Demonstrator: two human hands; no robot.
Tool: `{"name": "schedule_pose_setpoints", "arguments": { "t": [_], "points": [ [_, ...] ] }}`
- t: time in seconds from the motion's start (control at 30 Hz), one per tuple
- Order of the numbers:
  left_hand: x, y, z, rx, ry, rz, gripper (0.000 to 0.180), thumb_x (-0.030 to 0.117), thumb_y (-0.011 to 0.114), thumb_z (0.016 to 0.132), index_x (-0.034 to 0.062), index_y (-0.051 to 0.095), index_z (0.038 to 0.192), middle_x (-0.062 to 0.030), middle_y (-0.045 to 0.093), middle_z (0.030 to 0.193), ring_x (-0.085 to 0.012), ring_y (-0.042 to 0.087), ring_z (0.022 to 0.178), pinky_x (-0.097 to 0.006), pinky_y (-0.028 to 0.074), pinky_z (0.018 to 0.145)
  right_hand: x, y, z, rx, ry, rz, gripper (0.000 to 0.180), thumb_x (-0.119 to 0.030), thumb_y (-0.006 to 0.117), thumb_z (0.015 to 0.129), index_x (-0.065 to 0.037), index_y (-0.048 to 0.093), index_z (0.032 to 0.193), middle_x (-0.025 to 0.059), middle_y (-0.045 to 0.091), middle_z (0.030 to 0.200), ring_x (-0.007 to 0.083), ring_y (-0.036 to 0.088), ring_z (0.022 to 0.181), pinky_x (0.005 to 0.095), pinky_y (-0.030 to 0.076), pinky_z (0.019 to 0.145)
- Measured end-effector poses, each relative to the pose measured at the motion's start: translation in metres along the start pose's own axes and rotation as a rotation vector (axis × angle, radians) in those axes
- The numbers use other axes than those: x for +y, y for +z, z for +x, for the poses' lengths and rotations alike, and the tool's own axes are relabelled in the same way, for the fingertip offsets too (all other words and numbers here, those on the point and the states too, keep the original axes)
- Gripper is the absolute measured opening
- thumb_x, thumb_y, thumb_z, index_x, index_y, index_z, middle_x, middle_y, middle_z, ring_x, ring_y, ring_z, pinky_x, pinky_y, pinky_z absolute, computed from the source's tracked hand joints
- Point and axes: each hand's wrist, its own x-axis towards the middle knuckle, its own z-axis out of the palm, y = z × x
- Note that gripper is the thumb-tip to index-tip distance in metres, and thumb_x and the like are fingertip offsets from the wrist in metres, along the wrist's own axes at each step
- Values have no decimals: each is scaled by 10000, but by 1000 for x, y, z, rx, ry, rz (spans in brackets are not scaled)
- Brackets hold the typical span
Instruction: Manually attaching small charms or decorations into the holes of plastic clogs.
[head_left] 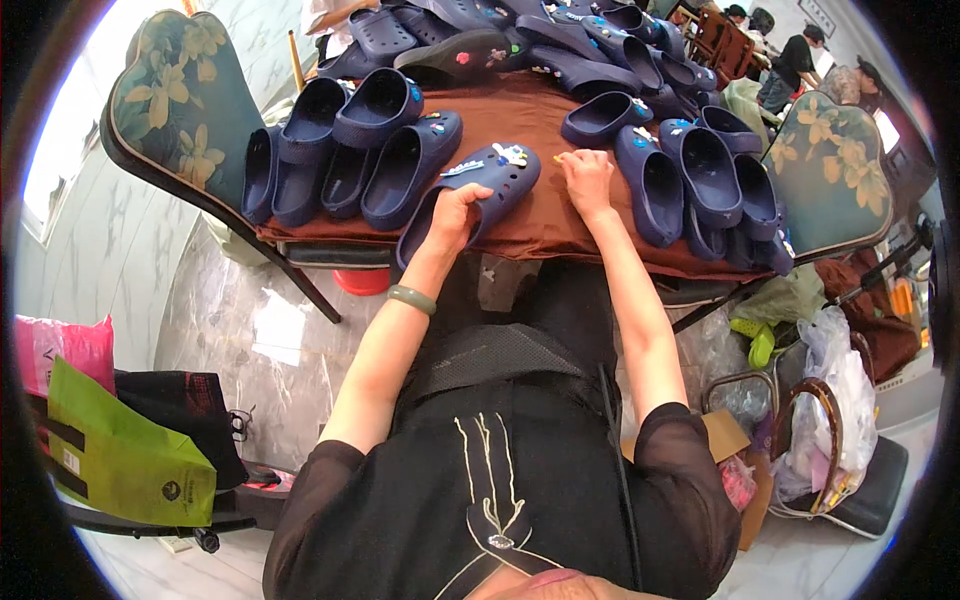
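Note:
My left hand (pixel 458 218) is closed around the side of a navy clog (pixel 507 196) near the front edge of the table. Holes dot the clog's upper, and it carries white, blue and yellow charms. To its right, my right hand (pixel 588 184) is held above the cloth with thumb and fingers pinched together. A tiny yellow piece shows at the fingertips; its kind is too small to make out. Navy clogs (pixel 410 172) stand close by on the left, and more navy clogs (pixel 652 185) lie beside my right hand.
A brown cloth (pixel 540 110) covers the table, with a heap of navy clogs (pixel 600 45) at its far side. Floral-backed chairs (pixel 165 100) flank it. A green bag (pixel 120 450) sits at lower left, plastic bags (pixel 820 400) at right. Other people (pixel 795 70) are in the background.

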Motion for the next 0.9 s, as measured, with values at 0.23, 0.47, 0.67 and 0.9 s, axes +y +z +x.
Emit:
{"name": "schedule_pose_setpoints", "arguments": {
  "t": [0.23, 0.47, 0.67, 0.9],
  "points": [
    [-1, -6, 7, 2, 36, 53, 262, 30, 585, 726, -41, 556, 977, -119, 625, 931, -228, 626, 837, -344, 497, 802, -79, -41, -21, 107, 254, 1011, 176, -123, 583, 871, -21, 647, 999, 88, 650, 869, 150, 602, 825, 262, 461, 748],
    [-7, -11, 3, 87, 147, 254, 176, 93, 608, 721, 13, 633, 876, -53, 635, 867, -154, 610, 774, -286, 485, 704, -117, -34, -35, 122, 206, 922, 161, -132, 602, 846, -15, 641, 949, 126, 608, 899, 244, 593, 843, 325, 470, 757],
    [-1, 20, -21, 124, 258, 411, 185, 183, 627, 791, 18, 631, 875, 4, 609, 847, -96, 560, 733, -224, 443, 665, -124, -36, -44, 97, 368, 1152, 160, -113, 615, 846, -11, 623, 969, 70, 576, 899, 138, 570, 787, 268, 467, 718],
    [1, 36, -24, -33, 294, 683, 145, 151, 640, 824, 16, 643, 875, 3, 624, 845, -79, 565, 757, -233, 445, 672, -125, -33, -48, 224, 355, 1244, 70, -52, 586, 861, -16, 592, 921, 25, 547, 906, 90, 541, 801, 221, 448, 718]
  ]
}}
